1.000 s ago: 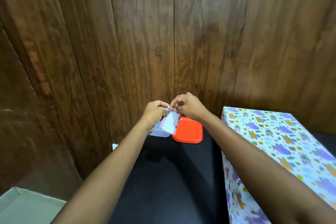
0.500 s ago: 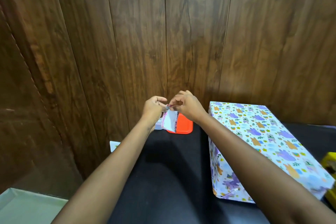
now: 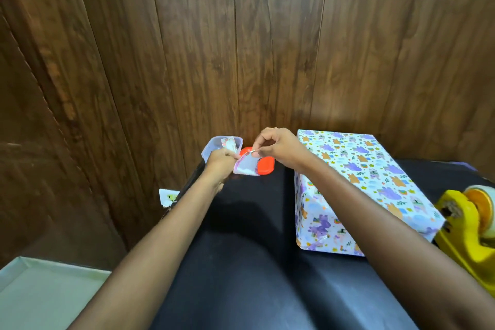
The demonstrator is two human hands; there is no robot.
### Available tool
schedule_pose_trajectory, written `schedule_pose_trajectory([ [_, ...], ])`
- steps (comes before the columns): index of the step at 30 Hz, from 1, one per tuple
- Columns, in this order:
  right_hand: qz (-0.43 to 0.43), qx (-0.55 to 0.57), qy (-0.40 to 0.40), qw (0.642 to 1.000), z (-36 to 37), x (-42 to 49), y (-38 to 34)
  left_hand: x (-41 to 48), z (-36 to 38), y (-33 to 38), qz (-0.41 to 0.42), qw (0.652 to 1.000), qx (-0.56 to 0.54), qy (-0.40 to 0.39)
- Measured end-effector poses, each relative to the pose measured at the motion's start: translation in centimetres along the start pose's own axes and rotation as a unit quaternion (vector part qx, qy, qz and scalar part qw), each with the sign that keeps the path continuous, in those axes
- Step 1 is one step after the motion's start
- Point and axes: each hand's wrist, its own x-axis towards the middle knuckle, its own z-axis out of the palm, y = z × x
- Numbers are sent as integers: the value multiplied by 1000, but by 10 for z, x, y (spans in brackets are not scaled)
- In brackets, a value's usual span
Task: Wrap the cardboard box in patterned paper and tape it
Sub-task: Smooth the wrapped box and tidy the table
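Head view: the yellow tape dispenser (image 3: 466, 228) is cut off by the right edge. The right forearm covers the near right corner of the cardboard box (image 3: 359, 177), which stands on the black table (image 3: 254, 262) at right, its visible faces covered in patterned paper. At far centre, the left hand (image 3: 221, 162) and right hand (image 3: 278, 146) each pinch a small paper scrap (image 3: 247, 167) in their grip. The scrap hides part of an orange lid (image 3: 266, 166), and the left hand hides part of a clear tub (image 3: 211, 146), whose contents are hard to make out. A pale tray (image 3: 40, 295) is cropped at near left.
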Motion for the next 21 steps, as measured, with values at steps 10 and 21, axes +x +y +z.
schedule_pose_trajectory([
  [10, 47, 33, -36, 998, -32, -55, -1, -48, -11, -85, -41, 946, 322, 9],
  [21, 50, -134, -34, 989, -47, -81, -3, -94, 49, 35, 118, 967, 121, -188],
])
